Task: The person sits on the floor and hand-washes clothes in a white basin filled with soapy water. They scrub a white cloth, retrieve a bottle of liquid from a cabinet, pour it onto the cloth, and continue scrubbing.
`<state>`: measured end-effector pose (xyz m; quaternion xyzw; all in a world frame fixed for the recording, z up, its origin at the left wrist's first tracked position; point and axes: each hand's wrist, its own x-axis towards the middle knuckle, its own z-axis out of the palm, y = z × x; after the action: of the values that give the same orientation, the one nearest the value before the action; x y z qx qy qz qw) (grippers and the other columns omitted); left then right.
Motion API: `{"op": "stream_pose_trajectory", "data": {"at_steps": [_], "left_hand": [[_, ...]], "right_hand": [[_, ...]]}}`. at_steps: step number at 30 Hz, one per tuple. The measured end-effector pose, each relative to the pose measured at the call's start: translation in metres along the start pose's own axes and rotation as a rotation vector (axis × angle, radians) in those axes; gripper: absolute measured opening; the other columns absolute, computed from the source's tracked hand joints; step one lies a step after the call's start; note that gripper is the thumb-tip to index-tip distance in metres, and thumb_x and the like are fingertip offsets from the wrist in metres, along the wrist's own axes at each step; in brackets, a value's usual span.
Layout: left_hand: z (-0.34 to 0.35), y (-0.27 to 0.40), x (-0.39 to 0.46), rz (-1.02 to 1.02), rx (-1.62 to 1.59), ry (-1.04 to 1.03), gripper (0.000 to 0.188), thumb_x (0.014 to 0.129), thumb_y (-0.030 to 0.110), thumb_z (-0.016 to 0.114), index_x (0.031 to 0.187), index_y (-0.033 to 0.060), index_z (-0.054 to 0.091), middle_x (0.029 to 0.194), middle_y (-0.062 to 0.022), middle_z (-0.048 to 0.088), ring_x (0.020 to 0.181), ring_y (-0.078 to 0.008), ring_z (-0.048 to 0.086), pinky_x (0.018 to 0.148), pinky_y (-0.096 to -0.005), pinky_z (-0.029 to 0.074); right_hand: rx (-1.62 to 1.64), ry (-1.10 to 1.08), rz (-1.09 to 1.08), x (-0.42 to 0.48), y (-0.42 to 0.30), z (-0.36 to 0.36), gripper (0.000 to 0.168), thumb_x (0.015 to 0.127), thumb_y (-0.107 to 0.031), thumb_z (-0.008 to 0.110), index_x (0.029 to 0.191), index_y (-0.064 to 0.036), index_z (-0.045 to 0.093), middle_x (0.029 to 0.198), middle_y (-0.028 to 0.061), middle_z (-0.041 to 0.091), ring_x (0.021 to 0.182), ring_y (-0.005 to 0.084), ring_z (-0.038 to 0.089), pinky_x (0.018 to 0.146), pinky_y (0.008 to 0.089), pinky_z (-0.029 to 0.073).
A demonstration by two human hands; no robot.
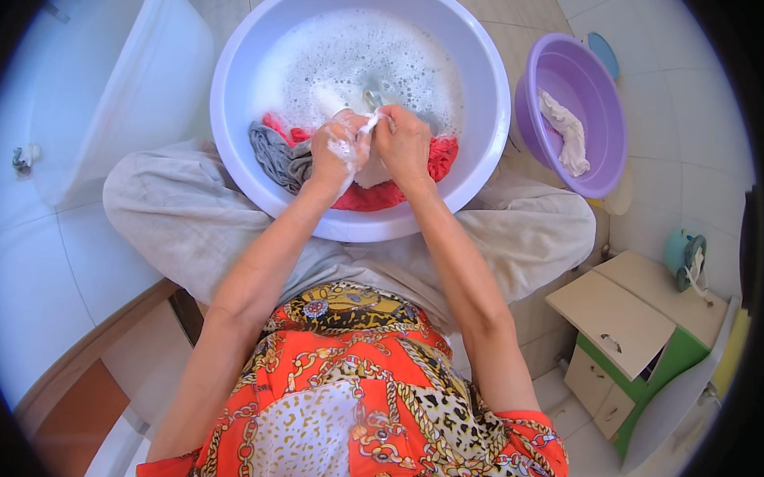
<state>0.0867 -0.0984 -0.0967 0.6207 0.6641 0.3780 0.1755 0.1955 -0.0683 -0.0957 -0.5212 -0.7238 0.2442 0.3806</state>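
Observation:
A large pale lavender plastic basin [225, 107] stands before me, with foamy water [363, 42] in it. Both of my hands are over its near part, close together. My left hand [341, 149], with suds on its back, grips one part of a white cloth [370, 121]. My right hand [403, 141] pinches the same cloth just beside it. More of the cloth hangs below between the hands. Under them lie a red cloth [374, 197] and, at the left, a grey cloth [271, 156], both wet. A small shiny object, not clear in kind, shows just beyond the fingers.
A purple basin [531, 111] with a twisted white cloth [565, 131] stands at the right. The side of a white bathtub [167, 73] rises at the left. A beige and green cabinet [613, 309] with a raised or open panel stands at the lower right.

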Motion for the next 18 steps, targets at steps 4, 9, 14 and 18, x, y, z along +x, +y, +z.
{"op": "stream_pose_trajectory", "data": {"at_steps": [4, 9, 14, 18], "left_hand": [[-0.004, -0.013, 0.002, 0.004, -0.041, 0.028, 0.014, 0.068, 0.008, 0.055, 0.079, 0.0082, 0.063, 0.073, -0.0123, 0.057, 0.067, -0.0317, 0.057, 0.061, -0.0389, 0.046], [0.000, -0.011, 0.005, 0.049, -0.017, 0.017, 0.013, 0.069, 0.008, 0.055, 0.079, 0.0076, 0.063, 0.074, -0.0138, 0.057, 0.067, -0.0332, 0.056, 0.060, -0.0390, 0.046], [-0.003, -0.008, 0.004, 0.033, -0.052, 0.015, 0.012, 0.070, 0.009, 0.053, 0.078, 0.0069, 0.062, 0.072, -0.0150, 0.056, 0.067, -0.0336, 0.055, 0.059, -0.0395, 0.045], [0.000, -0.013, 0.005, 0.049, -0.073, 0.016, 0.011, 0.069, 0.007, 0.054, 0.076, 0.0058, 0.062, 0.071, -0.0154, 0.056, 0.067, -0.0337, 0.055, 0.059, -0.0398, 0.045]], "right_hand": [[0.010, -0.013, 0.004, -0.003, -0.002, 0.002, 0.008, 0.071, -0.007, 0.054, 0.075, -0.001, 0.058, 0.069, 0.0183, 0.057, 0.065, 0.0352, 0.055, 0.058, 0.0416, 0.044], [0.072, 0.011, -0.051, -0.004, -0.011, 0.000, 0.008, 0.072, -0.007, 0.052, 0.073, -0.001, 0.057, 0.069, 0.0180, 0.056, 0.065, 0.0361, 0.055, 0.058, 0.0429, 0.043], [-0.001, -0.011, 0.098, 0.005, 0.000, 0.000, 0.011, 0.071, -0.007, 0.056, 0.080, -0.001, 0.060, 0.072, 0.0171, 0.059, 0.066, 0.0322, 0.058, 0.060, 0.0377, 0.045], [0.046, 0.019, -0.111, -0.007, -0.005, 0.002, 0.012, 0.072, -0.008, 0.055, 0.080, 0.000, 0.061, 0.070, 0.0174, 0.059, 0.064, 0.0323, 0.059, 0.059, 0.0375, 0.046]]}}
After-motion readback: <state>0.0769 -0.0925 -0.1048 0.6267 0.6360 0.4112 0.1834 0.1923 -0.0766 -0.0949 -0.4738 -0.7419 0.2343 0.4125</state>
